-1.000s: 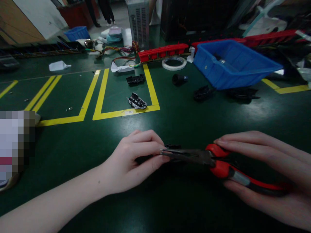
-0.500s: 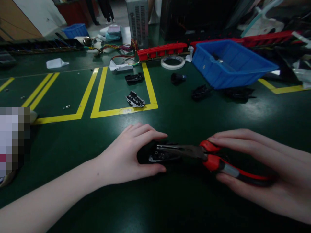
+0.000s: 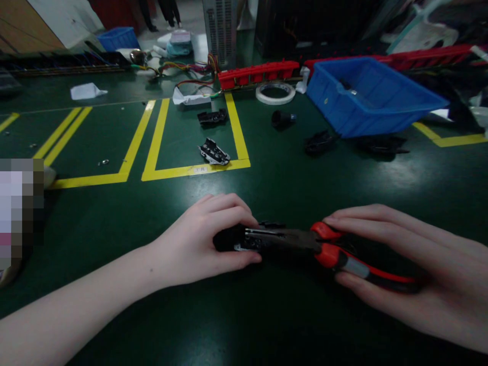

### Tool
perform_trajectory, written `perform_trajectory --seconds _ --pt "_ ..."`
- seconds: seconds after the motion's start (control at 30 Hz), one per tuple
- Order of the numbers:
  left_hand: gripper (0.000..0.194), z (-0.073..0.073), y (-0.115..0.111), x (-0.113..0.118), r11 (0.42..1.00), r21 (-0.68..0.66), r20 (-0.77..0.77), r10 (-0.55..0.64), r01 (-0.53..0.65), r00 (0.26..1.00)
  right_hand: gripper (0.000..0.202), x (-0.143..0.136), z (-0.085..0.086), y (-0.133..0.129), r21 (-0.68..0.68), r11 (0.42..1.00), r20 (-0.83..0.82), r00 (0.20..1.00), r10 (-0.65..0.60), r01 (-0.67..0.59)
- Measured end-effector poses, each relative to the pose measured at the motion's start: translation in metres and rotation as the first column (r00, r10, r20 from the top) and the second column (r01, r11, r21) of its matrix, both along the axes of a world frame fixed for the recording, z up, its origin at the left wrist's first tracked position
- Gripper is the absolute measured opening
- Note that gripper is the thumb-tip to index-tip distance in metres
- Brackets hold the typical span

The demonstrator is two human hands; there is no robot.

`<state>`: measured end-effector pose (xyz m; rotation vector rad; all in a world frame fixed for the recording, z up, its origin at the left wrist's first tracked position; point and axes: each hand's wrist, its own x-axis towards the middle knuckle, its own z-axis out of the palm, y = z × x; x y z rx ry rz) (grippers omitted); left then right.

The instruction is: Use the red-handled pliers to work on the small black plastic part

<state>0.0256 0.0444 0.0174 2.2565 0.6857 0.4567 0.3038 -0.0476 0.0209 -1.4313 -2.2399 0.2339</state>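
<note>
Since half a second ago, the left hand point(image 3: 202, 239) has curled in, holding the part point(image 3: 251, 245) at the nine-o'clock end of the pliers point(image 3: 328, 252). Its long axis runs roughly nine to three (which end leads, I can't tell). The right hand point(image 3: 438, 254) grips the pliers, seemingly working the part; the next move wants a steady hold.

I saw the bare left forearm point(image 3: 91, 300) lie aslant, the left hand point(image 3: 202, 238) arched, fingers bent opposite its thumb; the right hand point(image 3: 450, 274) faced it, fingers nearly straight, thumb set apart.
</note>
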Motion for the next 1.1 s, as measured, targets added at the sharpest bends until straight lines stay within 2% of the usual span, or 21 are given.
perform_trajectory --seconds 0.37,0.63,0.8,1.1 --pt "0.018 0.0005 0.0011 0.0003 0.998 -0.060 0.034 -0.004 0.007 0.999 0.042 -0.0009 -0.0031 0.0035 0.032 0.999 -0.002 0.999 0.034 -0.034" --pt "0.020 0.0015 0.0021 0.0000 0.997 -0.079 0.028 -0.015 0.017 0.999 0.041 -0.0007 -0.0038 0.0017 -0.009 1.000 -0.007 1.000 0.013 -0.013" --pt "0.024 0.0004 0.0020 -0.0008 0.992 -0.122 0.009 0.020 -0.019 1.000 0.040 -0.0011 -0.0045 0.0024 0.010 1.000 -0.020 1.000 0.012 -0.012" --pt "0.020 0.0005 0.0024 -0.0008 0.997 -0.075 0.001 -0.005 0.005 1.000 0.038 -0.0035 -0.0043 0.0033 0.009 1.000 -0.017 1.000 0.016 -0.016"
